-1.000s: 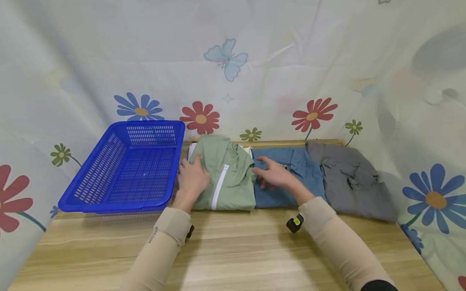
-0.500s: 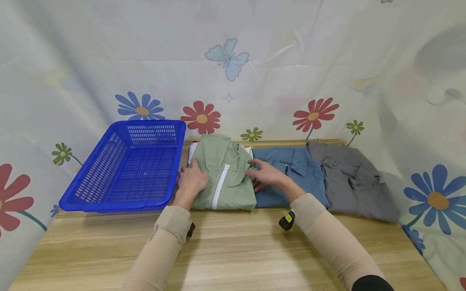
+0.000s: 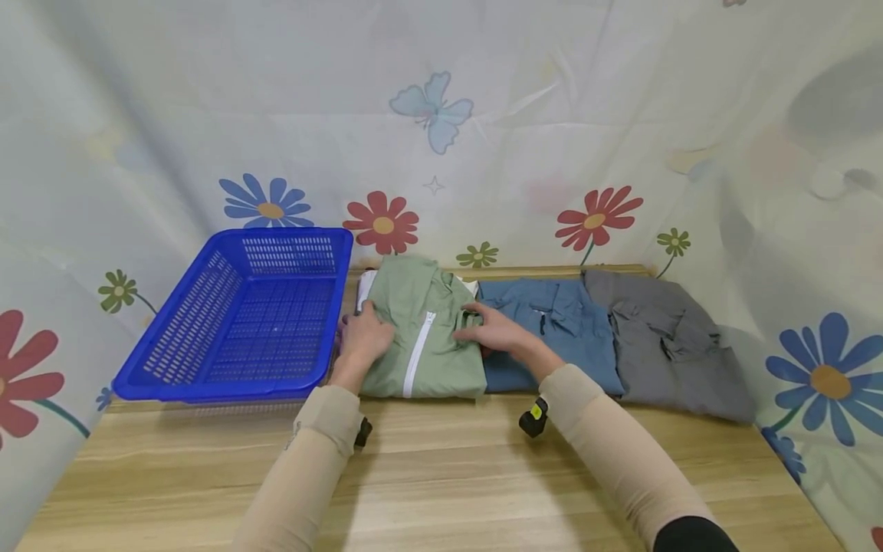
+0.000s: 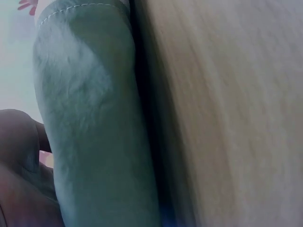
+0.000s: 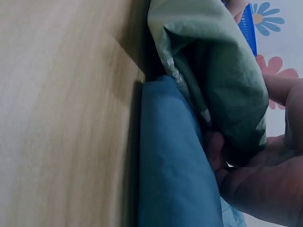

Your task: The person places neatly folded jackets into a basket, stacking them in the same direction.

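Observation:
A folded green jacket [image 3: 444, 360] with a white zip lies on the wooden table, between a blue basket [image 3: 343, 307] and a folded blue shirt [image 3: 545, 307]. At its left edge my left hand [image 3: 366, 337] grips the side, thumb over the cloth; its fingertips are partly hidden. My right hand [image 3: 500, 331] holds the right edge, and in the right wrist view a fingertip [image 5: 215, 146] reaches under the green fold beside the blue shirt. White cloth [image 3: 366, 290] peeks out at the jacket's back left.
A folded grey garment [image 3: 679, 345] lies to the right of the blue shirt. Behind everything hangs a flower-printed curtain [image 3: 510, 153]. Bare wooden table [image 3: 441, 468] runs along the front. The basket holds nothing visible.
My right hand has moved left from above the blue shirt to the green jacket's right edge and taken hold there. The left hand has settled slightly lower on the left edge.

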A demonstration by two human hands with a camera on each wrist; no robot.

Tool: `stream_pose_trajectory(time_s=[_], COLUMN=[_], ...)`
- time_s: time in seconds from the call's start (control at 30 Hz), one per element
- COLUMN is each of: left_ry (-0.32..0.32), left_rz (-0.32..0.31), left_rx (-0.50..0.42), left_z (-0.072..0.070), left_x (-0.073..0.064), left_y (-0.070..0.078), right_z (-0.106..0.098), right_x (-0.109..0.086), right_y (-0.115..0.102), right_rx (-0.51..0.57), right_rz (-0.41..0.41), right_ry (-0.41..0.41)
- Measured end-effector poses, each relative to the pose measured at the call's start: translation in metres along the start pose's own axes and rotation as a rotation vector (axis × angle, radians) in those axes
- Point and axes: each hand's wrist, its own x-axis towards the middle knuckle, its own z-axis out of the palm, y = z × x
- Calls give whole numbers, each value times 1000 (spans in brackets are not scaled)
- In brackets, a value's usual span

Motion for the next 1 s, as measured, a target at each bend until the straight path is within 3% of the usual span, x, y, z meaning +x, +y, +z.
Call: stream_pose_trajectory(time_s=[0.37,0.7,1.0], left_ry=[28,49,99], left_rz=[56,110,146], left_rx=[-38,-56,-142], left_z=[-3,-3,-7], left_x=[-1,-1,-3], left_y=[-3,-5,-4], right_z=[-2,-4,-10], right_x=[2,1,-7], right_y=[6,9,1], right_rx=[19,47,21], right_rz=[-98,-122,-128], right_ry=[59,115,120])
